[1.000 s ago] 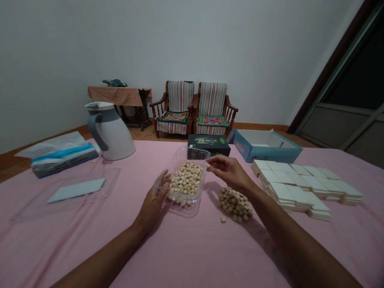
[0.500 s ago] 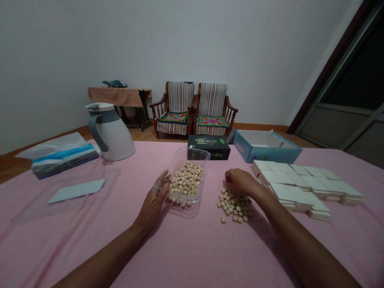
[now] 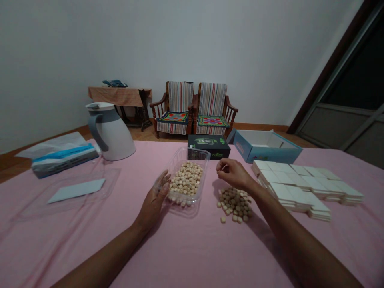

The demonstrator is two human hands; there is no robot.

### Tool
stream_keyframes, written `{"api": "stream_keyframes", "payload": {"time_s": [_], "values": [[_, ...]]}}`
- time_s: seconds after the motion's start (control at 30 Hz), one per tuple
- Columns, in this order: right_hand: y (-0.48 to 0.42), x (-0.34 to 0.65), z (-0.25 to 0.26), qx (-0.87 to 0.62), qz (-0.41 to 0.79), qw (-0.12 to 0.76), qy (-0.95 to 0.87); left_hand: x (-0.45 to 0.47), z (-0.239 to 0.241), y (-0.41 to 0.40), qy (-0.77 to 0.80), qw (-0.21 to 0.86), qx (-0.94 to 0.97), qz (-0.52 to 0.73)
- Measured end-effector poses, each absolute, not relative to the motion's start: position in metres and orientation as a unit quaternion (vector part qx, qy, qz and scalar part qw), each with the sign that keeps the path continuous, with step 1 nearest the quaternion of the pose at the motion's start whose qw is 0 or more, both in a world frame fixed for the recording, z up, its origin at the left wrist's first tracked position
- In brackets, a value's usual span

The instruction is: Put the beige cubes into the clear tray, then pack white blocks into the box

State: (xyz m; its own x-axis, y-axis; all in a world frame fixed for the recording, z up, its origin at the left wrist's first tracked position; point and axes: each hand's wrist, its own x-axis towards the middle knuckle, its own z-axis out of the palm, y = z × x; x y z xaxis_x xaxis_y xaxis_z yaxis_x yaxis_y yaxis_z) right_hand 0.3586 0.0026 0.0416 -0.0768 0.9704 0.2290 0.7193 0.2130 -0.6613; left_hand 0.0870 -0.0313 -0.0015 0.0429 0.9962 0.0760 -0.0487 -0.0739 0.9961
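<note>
Lifting away from the pile of pale pieces (image 3: 235, 203) in the head view, the right hand (image 3: 235, 174) now hangs above its far edge, nearer the clear plastic tray (image 3: 205, 172), whereas half a second ago it was down at the pile; the thumb and fingertips curl close to one another, but I cannot tell whether they are pinched on a piece; the left hand (image 3: 154, 202) stays as it was against the tray's left side, its fingers spread apart along the wall; the tray stands on the pink cloth (image 3: 192, 252) between the hands, a layer of small, blocky pieces (image 3: 186, 179) covering its bottom; the pile lies just to its right, with a single piece (image 3: 223, 220) apart at the near side; farther left, a flat clear plastic piece (image 3: 111, 180) bears a pale sheet (image 3: 76, 191); the open blue box (image 3: 267, 154) shows a whitish interior, and its small coloured marks cannot be read; the black box (image 3: 210, 148) beyond the tray carries green lettering, too blurred to make out; the blue-and-grey packet (image 3: 66, 159) beside the white jug (image 3: 115, 136) has print too faint to read.
</note>
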Motion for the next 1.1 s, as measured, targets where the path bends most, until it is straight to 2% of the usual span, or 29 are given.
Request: {"api": "stream_keyframes", "payload": {"time_s": [0.1, 0.2, 0.27, 0.43, 0.5, 0.57, 0.7, 0.77, 0.83, 1.0, 1.1], "values": [[-0.004, 0.343, 0.053, -0.489, 0.304, 0.451, -0.681, 0.086, -0.002, -0.031, 0.457, 0.502, 0.523, 0.515], [-0.009, 0.34, 0.061, -0.462, 0.321, 0.484, -0.67, 0.085, -0.003, -0.03, 0.456, 0.498, 0.529, 0.514], [-0.01, 0.346, 0.062, -0.504, 0.268, 0.434, -0.697, 0.085, -0.004, -0.029, 0.457, 0.495, 0.529, 0.516], [-0.009, 0.365, 0.049, -0.585, 0.137, 0.106, -0.793, 0.085, -0.005, -0.029, 0.453, 0.499, 0.528, 0.517], [-0.009, 0.366, 0.042, -0.593, 0.12, 0.024, -0.796, 0.085, -0.006, -0.028, 0.452, 0.495, 0.533, 0.516], [-0.008, 0.365, 0.036, -0.59, 0.119, -0.011, -0.798, 0.084, -0.006, -0.028, 0.452, 0.487, 0.542, 0.514], [-0.006, 0.361, 0.031, -0.594, 0.11, -0.019, -0.797, 0.083, -0.007, -0.027, 0.449, 0.486, 0.542, 0.518], [-0.005, 0.362, 0.032, -0.604, 0.107, 0.002, -0.79, 0.084, -0.006, -0.027, 0.446, 0.489, 0.541, 0.519], [-0.003, 0.363, 0.034, -0.613, 0.115, 0.064, -0.779, 0.085, -0.005, -0.027, 0.446, 0.492, 0.537, 0.52], [-0.002, 0.353, 0.044, -0.529, 0.249, 0.367, -0.723, 0.086, -0.002, -0.029, 0.444, 0.499, 0.529, 0.522], [-0.005, 0.34, 0.052, -0.446, 0.352, 0.481, -0.668, 0.085, -0.003, -0.029, 0.444, 0.496, 0.533, 0.522]]}}
